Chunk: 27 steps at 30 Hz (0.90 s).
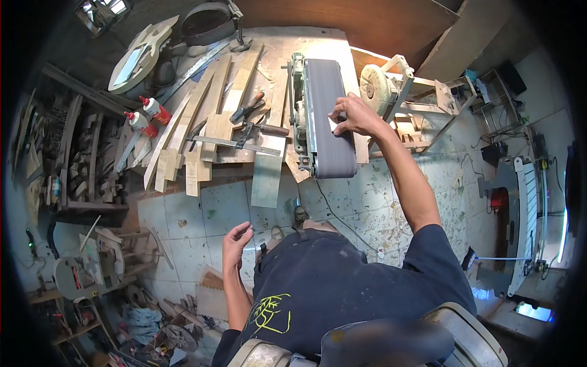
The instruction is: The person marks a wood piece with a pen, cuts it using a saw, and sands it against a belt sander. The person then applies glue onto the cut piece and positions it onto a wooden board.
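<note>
Over the dark belt of a belt sander (324,110), my right hand (354,116) is closed with its fingertips pinching a small piece against or just above the belt; the piece is mostly hidden by the fingers. My left hand (237,240) hangs beside my body, below the workbench edge, with fingers curled in and near each other; whether something small is between them is unclear. Left of the sander, a bar clamp (238,145) lies across light wooden boards (219,126) on the workbench (327,38).
Two red and white glue bottles (148,116) stand at the bench's left. A guitar-shaped body (142,55) lies behind them. Right of the sander are a round buffing wheel (374,87) and a wooden frame (428,110). A cable (335,214) crosses the tiled floor.
</note>
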Each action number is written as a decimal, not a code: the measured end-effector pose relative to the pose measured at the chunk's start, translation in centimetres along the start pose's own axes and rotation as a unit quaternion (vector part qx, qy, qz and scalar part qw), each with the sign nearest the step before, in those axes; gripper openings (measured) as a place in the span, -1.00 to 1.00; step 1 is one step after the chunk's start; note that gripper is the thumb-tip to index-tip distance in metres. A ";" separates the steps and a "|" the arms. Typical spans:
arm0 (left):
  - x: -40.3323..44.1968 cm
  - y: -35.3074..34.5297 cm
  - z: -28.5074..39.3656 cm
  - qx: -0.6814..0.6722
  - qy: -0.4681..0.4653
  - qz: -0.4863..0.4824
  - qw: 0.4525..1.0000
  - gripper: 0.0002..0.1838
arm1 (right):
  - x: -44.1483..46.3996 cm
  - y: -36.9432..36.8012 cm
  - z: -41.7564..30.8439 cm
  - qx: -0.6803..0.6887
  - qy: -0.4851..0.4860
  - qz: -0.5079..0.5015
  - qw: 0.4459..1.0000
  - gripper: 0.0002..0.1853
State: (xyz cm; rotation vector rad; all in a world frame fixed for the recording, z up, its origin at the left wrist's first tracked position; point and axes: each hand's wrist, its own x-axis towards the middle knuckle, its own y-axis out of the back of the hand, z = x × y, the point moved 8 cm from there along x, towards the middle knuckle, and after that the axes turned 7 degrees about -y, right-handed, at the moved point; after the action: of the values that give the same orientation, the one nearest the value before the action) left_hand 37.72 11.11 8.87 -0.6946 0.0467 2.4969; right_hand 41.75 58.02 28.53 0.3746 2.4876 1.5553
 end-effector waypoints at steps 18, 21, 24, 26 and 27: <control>-0.1 4.6 -0.1 0.046 -0.015 -0.035 0.998 -0.38 | -1.4 -1.0 -1.8 -0.029 -0.013 0.025 0.999 -0.53; -0.3 5.5 -0.5 0.061 -0.018 -0.048 0.997 -0.39 | -1.6 -1.1 -2.0 -0.024 -0.021 0.022 0.999 -0.53; -0.4 6.1 -0.5 0.059 -0.026 -0.058 0.996 -0.40 | -2.0 -1.3 -2.5 -0.024 -0.017 0.030 0.999 -0.54; -0.5 6.5 -0.4 0.055 -0.030 -0.060 0.996 -0.40 | -2.4 -1.5 -2.8 -0.027 -0.024 0.027 0.999 -0.55; -0.5 6.6 -0.2 0.055 -0.033 -0.062 0.996 -0.40 | -2.5 -1.5 -3.0 -0.029 -0.028 0.027 0.999 -0.55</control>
State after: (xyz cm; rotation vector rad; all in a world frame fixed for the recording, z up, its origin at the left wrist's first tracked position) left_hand 34.80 5.23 8.21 -0.5522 0.1122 2.3759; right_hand 43.09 54.03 28.54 0.4733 2.4038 1.6104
